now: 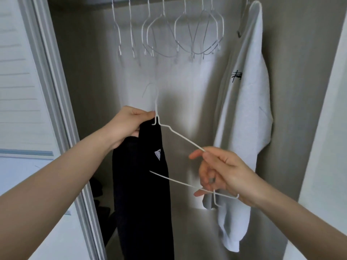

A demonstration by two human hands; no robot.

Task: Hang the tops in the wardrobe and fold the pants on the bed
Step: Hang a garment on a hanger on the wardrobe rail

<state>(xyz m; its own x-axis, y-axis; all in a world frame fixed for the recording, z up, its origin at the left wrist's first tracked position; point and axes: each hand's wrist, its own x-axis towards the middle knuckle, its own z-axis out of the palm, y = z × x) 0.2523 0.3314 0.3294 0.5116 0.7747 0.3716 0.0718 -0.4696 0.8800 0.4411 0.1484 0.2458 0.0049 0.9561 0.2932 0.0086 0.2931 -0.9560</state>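
Observation:
A black top (142, 184) hangs down in front of the open wardrobe, a white label showing near its neck. My left hand (129, 126) grips the top's upper edge together with the neck of a white wire hanger (180, 136). One side of the hanger sits inside the top; the other arm and the lower bar stick out to the right. My right hand (223, 175) pinches that free shoulder end of the hanger. A white top (246, 109) with a small black print hangs at the wardrobe's right.
Several empty white wire hangers (169, 34) hang from the rail at the top. The wardrobe's door frame (56, 91) stands at the left, a pale wall (324, 147) at the right. Dark items (99, 209) lie low inside the wardrobe.

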